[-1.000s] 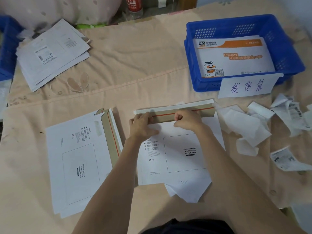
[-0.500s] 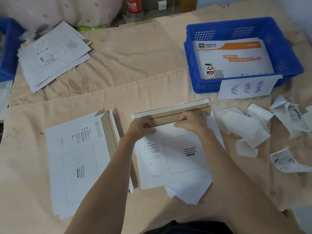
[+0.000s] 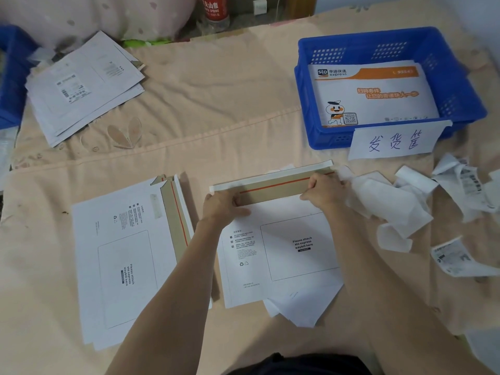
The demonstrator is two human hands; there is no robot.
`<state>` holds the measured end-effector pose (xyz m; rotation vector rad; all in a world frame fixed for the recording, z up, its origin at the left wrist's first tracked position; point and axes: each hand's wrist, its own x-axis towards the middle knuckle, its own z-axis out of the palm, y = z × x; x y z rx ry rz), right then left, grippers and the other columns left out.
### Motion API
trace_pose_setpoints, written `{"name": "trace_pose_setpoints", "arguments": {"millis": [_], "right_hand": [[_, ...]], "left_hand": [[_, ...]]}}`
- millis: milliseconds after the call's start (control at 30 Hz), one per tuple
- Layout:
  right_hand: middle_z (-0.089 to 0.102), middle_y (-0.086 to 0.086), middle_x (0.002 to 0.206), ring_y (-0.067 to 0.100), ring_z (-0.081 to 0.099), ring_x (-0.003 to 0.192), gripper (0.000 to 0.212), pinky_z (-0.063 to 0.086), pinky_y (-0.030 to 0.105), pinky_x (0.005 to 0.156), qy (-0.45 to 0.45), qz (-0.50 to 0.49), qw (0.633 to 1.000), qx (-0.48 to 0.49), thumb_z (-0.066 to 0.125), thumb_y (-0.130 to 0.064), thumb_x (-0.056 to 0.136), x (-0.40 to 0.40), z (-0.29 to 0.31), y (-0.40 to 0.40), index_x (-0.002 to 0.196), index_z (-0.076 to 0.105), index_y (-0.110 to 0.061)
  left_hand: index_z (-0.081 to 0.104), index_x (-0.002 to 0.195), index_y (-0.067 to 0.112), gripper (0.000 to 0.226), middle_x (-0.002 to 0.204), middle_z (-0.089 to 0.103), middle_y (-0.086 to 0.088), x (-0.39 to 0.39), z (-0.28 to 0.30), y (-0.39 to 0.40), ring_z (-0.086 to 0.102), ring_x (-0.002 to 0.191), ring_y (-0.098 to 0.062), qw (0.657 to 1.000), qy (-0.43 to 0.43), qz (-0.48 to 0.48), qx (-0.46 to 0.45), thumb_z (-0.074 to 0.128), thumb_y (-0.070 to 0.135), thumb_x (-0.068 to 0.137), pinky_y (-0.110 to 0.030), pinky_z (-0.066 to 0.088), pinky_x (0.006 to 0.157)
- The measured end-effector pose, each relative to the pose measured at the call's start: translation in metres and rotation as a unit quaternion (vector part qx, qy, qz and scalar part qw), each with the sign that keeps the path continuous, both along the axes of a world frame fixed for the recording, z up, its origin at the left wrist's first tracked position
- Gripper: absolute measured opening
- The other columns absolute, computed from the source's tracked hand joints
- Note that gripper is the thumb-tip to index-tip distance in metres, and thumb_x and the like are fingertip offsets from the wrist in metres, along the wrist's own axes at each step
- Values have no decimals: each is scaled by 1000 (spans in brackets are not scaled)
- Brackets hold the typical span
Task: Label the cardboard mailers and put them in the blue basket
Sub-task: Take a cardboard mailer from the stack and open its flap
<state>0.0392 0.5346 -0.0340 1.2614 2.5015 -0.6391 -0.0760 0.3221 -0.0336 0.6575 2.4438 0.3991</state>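
A white cardboard mailer (image 3: 281, 255) lies in front of me with its brown flap (image 3: 273, 186) open at the far edge, a red strip running along it. My left hand (image 3: 224, 207) grips the flap's left end at the fold. My right hand (image 3: 323, 192) pinches the flap near its right end. The printed waybill box on the mailer carries no label. A stack of more mailers (image 3: 121, 255) lies to the left, flaps open. The blue basket (image 3: 305, 104) stands at the back right and holds an orange-and-white mailer (image 3: 373, 96).
Crumpled label backings and waybill scraps (image 3: 405, 207) litter the cloth right of the mailer. A handwritten paper sign (image 3: 395, 142) hangs on the basket's front. Labelled mailers (image 3: 81, 87) are piled at the back left beside another blue bin (image 3: 10, 77). A bottle (image 3: 215, 9) stands behind.
My hands have slid apart along the flap: the right one moved from its middle to its right end, the left one stayed near the left end. The flap has lifted slightly.
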Motion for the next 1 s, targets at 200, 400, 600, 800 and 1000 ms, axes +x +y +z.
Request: {"name": "trace_pose_setpoints", "arguments": {"millis": [200,400,600,800,1000], "right_hand": [[49,10,128,35,38,120,21,33,44,101,-43,-17,988,144,65,-21,79,-9,-6,-23,100,69,-17],[47,2,127,25,51,111,43,44,33,90,133,116,984,29,58,5,79,-39,3,-70,117,58,-15],[47,-3,127,22,58,106,55,48,33,78,125,209,968,-53,50,9,83,-66,2,-99,130,54,-20],[51,1,115,23,60,96,43,49,36,83,178,176,965,-76,47,12,79,-29,7,-114,110,64,-12],[42,-2,136,24,41,119,59,40,30,96,144,255,956,5,56,5,79,23,-10,-140,134,48,-15]], "left_hand": [[59,88,31,37,102,52,5,11,-4,7,46,107,-20,981,154,-29,-116,69,62,71,-35,26,90],[52,118,15,67,109,52,-3,34,-6,-1,53,102,-25,976,143,157,-53,69,58,69,-35,36,90],[44,105,16,40,106,45,0,68,-9,-22,55,89,-24,978,53,202,-12,69,33,77,-34,46,68],[43,121,12,71,112,46,-7,88,-20,-25,51,98,-26,954,167,247,0,83,31,65,-33,44,79],[48,121,19,67,122,50,-11,102,-27,-24,50,104,-31,945,250,210,15,84,26,64,-41,44,85]]}}
